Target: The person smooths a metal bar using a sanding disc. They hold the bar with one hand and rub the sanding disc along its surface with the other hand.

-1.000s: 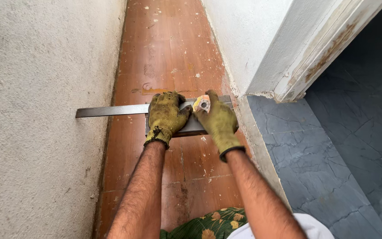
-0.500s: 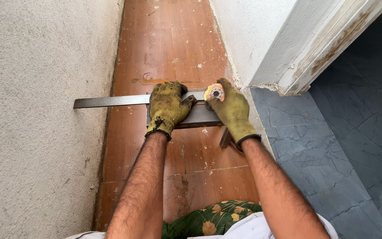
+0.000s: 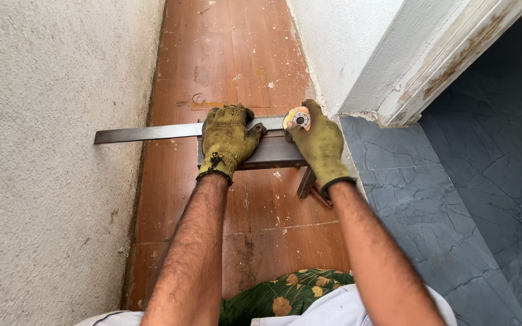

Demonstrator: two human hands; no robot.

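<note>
Both forearms reach straight out toward 12 o'clock over the brown floor tiles (image 3: 231, 72), wrists level. Left hand (image 3: 228, 139), in a yellow-green glove, lies palm down with fingers curled over the metal bar (image 3: 146, 132), pressing it. The bar runs from 9 to 3 o'clock, from the rough wall (image 3: 49, 151) across the floor. Right hand (image 3: 318, 145), gloved, is closed around a small round tape measure (image 3: 298, 118) at the bar's 3 o'clock end.
</note>
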